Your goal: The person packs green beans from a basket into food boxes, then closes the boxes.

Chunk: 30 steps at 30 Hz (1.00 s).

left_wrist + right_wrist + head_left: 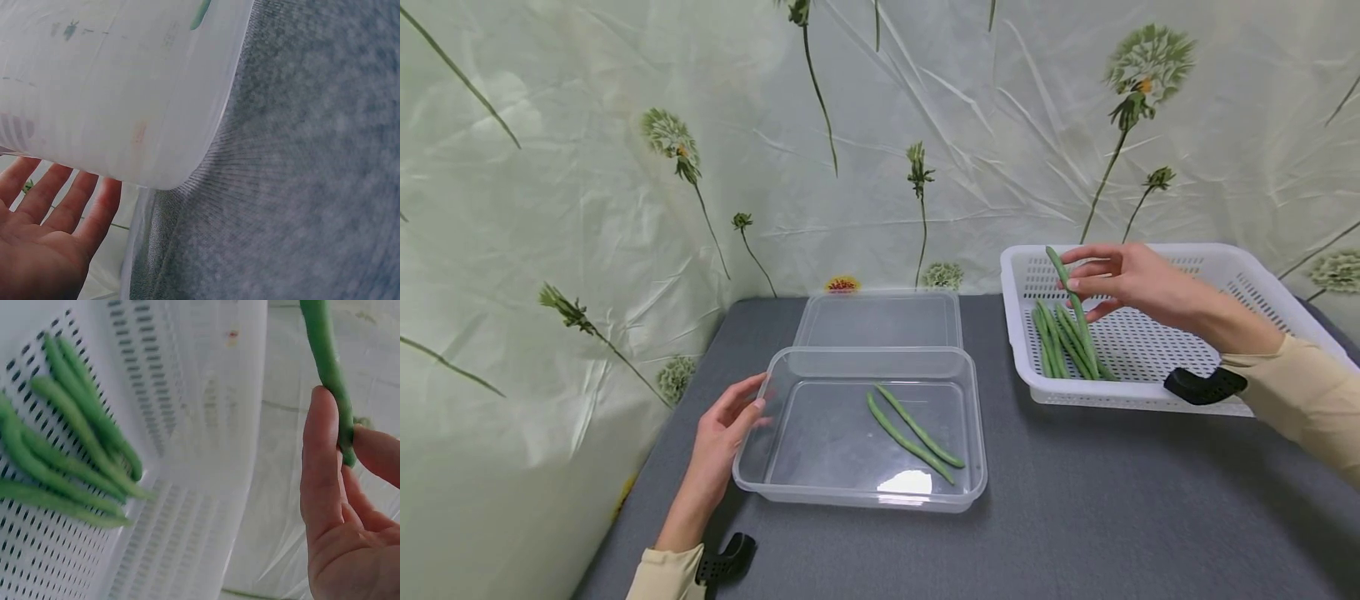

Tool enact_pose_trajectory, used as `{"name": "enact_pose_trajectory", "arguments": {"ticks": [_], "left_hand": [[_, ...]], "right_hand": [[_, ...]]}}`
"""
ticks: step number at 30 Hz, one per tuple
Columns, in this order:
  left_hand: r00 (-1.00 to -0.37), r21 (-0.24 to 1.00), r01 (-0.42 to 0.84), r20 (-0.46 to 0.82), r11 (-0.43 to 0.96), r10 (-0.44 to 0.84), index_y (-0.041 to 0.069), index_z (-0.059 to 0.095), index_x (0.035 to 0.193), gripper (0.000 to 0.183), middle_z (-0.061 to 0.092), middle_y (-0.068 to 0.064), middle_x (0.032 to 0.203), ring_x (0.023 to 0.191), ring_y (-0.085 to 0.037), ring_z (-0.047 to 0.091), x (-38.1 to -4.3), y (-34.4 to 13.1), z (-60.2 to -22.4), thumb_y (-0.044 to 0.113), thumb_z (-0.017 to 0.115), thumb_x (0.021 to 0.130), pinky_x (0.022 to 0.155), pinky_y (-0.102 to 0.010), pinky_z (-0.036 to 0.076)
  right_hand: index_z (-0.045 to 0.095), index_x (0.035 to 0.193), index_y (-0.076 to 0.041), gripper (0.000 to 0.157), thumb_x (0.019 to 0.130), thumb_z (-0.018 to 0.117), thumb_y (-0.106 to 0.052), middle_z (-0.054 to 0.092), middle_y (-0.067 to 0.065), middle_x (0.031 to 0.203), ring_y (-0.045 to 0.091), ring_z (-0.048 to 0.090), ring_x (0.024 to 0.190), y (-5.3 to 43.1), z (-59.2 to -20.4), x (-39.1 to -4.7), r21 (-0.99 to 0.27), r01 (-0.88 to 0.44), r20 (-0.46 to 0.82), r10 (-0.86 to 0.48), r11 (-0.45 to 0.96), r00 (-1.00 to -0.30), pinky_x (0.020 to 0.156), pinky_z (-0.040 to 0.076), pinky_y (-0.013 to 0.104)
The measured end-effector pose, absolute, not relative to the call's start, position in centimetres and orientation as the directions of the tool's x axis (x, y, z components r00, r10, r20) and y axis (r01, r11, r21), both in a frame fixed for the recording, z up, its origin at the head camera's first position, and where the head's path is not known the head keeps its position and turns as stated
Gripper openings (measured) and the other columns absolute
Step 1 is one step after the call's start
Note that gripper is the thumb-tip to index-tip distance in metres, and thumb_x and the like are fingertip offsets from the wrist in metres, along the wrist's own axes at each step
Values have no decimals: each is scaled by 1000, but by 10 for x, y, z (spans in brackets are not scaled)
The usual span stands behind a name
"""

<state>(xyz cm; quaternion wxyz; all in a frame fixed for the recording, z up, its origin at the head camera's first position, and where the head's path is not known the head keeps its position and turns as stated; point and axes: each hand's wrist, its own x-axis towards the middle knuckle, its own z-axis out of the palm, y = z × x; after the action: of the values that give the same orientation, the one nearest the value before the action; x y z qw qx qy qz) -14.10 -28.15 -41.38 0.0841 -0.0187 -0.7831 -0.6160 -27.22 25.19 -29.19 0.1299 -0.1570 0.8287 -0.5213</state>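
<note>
My right hand (1138,287) pinches a green bean (1072,293) between thumb and fingertips above the white basket. In the right wrist view the bean (329,362) is upright, held near its lower end. More green beans (1056,340) lie in the basket's left part. My left hand (718,446) is at the left wall of a clear plastic container (820,497). Its fingers (100,206) look nearly straight against the outside of that wall in the left wrist view. Two green beans (910,446) lie on the container's floor, towards its right side.
The white perforated basket (1142,395) stands at the right of the grey-covered table (1075,517). A clear flat lid (880,321) lies behind the container. Flower-printed sheeting (865,192) hangs behind the table. Each wrist wears a black device (1206,387).
</note>
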Motion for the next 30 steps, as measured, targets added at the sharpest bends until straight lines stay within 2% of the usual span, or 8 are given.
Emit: {"name": "enact_pose_trajectory", "arguments": {"ticks": [9, 17, 24, 30], "left_hand": [[-986, 964, 128, 150, 235, -78, 4, 50, 141, 43, 51, -15, 141, 119, -13, 59, -140, -281, -415, 22, 57, 102, 84, -31, 55], [-985, 965, 131, 153, 227, -82, 4, 51, 141, 43, 51, -15, 141, 118, -13, 60, -140, -281, -414, 22, 58, 102, 84, -31, 55], [-986, 966, 127, 148, 224, -79, 4, 50, 141, 43, 51, -15, 142, 118, -12, 59, -140, -281, -414, 21, 57, 102, 84, -30, 55], [-986, 963, 128, 150, 239, -77, 6, 50, 141, 43, 51, -15, 141, 118, -13, 59, -142, -281, -413, 22, 57, 102, 84, -29, 55]], "right_hand": [[48, 139, -2, 47, 96, 66, -14, 62, 14, 120, 20, 67, 90, 232, -288, -250, -903, -197, 38, -386, 382, -922, 69, 58, 46], [52, 137, -2, 45, 95, 67, -10, 65, 10, 116, 20, 66, 92, 202, -289, -233, -934, -238, 122, -391, 265, -912, 64, 58, 46], [51, 136, -1, 44, 95, 66, -10, 62, 19, 116, 25, 68, 87, 175, -296, -220, -940, -300, 218, -389, 164, -895, 66, 58, 47], [48, 139, -3, 47, 96, 66, -12, 61, 20, 118, 24, 69, 92, 155, -304, -214, -946, -307, 248, -381, 102, -891, 68, 59, 46]]}}
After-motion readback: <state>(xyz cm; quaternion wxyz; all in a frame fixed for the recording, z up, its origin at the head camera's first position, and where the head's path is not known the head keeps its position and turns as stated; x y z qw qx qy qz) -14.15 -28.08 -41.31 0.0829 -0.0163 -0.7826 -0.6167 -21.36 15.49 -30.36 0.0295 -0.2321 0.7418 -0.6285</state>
